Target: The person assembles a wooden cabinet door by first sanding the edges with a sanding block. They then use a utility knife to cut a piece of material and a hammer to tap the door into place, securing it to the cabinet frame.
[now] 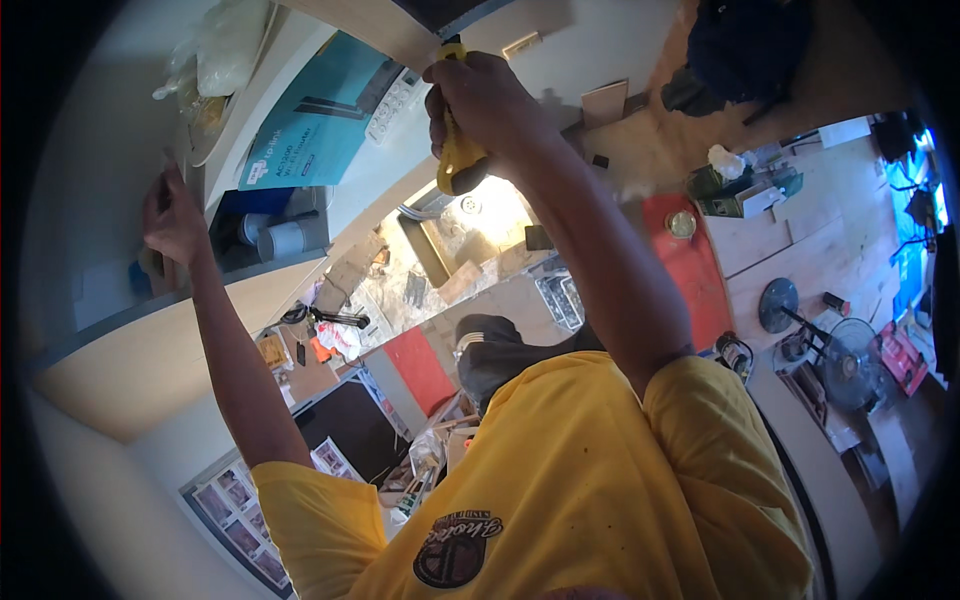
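My right hand (480,100) is raised at the top middle, closed round a yellow-and-black utility knife (461,165). Its dark upper end meets the underside of a pale panel edge (375,28); the blade itself cannot be made out. At the left, my left hand (175,220) is lifted beside the curved cabinet shelf. Its fingers are pinched together near the shelf rim, and what they hold, if anything, is too small to tell. Between my hands, a teal cardboard box (325,115) and a white power strip (394,106) lie on the shelf.
Clear plastic bags (228,50) sit above my left hand. White cylinders (282,240) stand in the cabinet's lower compartment. Beneath are a littered, brightly lit floor (470,235), a standing fan (852,362), a red panel (690,270) and a dark screen (350,430).
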`<state>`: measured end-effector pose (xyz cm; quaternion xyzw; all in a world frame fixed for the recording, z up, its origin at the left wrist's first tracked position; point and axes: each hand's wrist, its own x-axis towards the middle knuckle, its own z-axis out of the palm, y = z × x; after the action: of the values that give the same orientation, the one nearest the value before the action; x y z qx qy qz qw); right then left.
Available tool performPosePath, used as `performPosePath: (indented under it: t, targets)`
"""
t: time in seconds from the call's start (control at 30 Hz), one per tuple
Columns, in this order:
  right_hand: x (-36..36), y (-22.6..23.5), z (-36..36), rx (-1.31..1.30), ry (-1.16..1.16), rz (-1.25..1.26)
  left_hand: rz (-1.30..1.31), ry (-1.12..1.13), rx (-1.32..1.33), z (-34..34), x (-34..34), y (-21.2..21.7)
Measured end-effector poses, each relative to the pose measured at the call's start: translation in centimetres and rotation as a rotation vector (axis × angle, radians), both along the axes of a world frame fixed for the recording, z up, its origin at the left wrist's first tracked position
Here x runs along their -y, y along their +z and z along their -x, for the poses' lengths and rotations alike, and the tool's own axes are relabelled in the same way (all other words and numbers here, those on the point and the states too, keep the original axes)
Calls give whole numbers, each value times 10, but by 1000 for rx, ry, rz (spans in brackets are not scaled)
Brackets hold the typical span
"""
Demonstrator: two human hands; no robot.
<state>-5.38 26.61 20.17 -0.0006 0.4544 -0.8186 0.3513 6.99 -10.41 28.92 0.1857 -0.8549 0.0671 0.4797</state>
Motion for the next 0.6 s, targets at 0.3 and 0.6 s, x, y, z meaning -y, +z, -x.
performPosePath:
  t: [0.3, 0.6]
  targets:
    - [5, 0, -20, 97, -93, 74, -44, 84, 2, 0, 2, 1]
    - [9, 2, -16, 69, -114, 93, -31, 11, 13, 0, 4, 0]
